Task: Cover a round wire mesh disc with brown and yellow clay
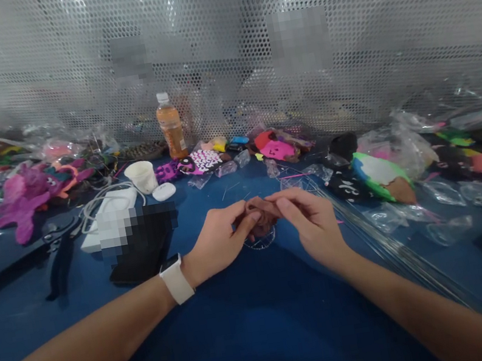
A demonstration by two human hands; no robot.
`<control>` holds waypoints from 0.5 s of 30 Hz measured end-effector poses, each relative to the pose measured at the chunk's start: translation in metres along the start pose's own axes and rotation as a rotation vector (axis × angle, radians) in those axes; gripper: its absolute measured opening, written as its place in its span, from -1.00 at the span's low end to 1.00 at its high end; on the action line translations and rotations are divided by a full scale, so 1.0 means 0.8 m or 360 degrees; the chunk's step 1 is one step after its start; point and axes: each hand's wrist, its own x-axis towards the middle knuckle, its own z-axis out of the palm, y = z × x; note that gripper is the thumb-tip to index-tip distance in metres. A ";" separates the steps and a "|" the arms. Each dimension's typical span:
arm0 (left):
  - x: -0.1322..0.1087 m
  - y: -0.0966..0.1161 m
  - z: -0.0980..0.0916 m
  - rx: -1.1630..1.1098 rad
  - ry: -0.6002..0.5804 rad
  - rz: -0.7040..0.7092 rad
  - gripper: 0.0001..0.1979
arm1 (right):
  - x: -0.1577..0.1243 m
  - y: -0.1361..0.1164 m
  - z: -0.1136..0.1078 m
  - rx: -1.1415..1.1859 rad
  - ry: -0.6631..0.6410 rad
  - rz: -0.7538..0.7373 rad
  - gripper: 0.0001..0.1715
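A brown, clay-like lump [261, 213] sits between my two hands, at the middle of the blue table. Beneath it shows a small round frame of thin wire [261, 241]; how the two join is hidden by my fingers. My left hand [221, 239], with a pale watch band at the wrist, pinches the lump from the left between thumb and fingers. From the right, my right hand [315, 220] pinches a thin end of the same brown material, thumb against forefinger.
Left lie a black phone [143, 246], a white box [113, 217] with a cable, and pliers [62, 256]. Behind stand a white cup [142, 177] and a drink bottle [171, 127]. Long wires [385, 242] run along the right, near colourful clay pieces [383, 178] and plastic bags.
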 end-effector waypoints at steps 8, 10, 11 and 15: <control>-0.005 0.003 -0.004 -0.0104 -0.0198 0.0057 -0.70 | 0.000 0.007 0.005 0.0000 -0.0199 0.0012 -0.67; -0.007 0.005 -0.006 -0.0060 -0.0211 0.0112 -0.64 | 0.000 0.005 0.006 -0.0068 -0.0153 -0.0046 -0.76; -0.007 0.005 -0.006 -0.0013 -0.0202 0.0121 -0.62 | 0.000 0.004 0.006 -0.0104 -0.0135 -0.0062 -0.80; -0.004 0.002 -0.005 0.0227 -0.0082 0.0171 -0.65 | 0.000 -0.002 0.008 -0.0257 -0.0121 -0.0104 -0.92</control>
